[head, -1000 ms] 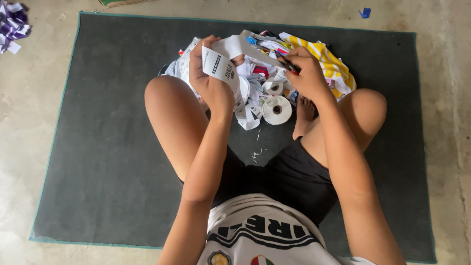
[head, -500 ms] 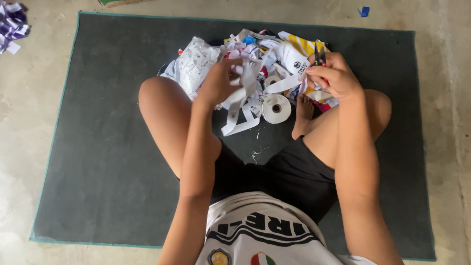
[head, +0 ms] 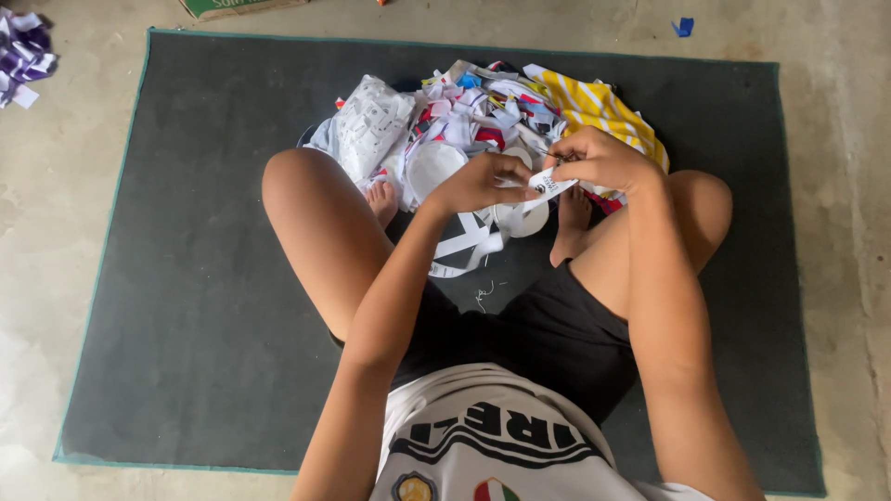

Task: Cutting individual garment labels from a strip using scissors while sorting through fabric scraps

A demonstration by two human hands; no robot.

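I sit cross-legged on a dark mat (head: 186, 278) with a pile of white and coloured label scraps (head: 483, 111) in front of my feet. My left hand (head: 483, 181) and my right hand (head: 603, 160) meet above the pile. Both pinch a small white printed label (head: 554, 186) held between them. A thin dark tip (head: 543, 153) sticks out of the right hand; I cannot tell what it is. Long white strips (head: 464, 246) lie below the hands, over a white tape roll (head: 520, 221). A yellow striped cloth (head: 599, 107) lies behind the right hand.
A white printed bag (head: 371, 121) lies at the pile's left side. Purple and white scraps (head: 23, 51) sit on the concrete floor at the far left. A green cardboard box edge (head: 241, 7) shows at the top. A blue scrap (head: 682, 26) lies top right.
The left hand dropped a larger white label and came down to the middle. The right hand moved in towards it; both now hold one small label.
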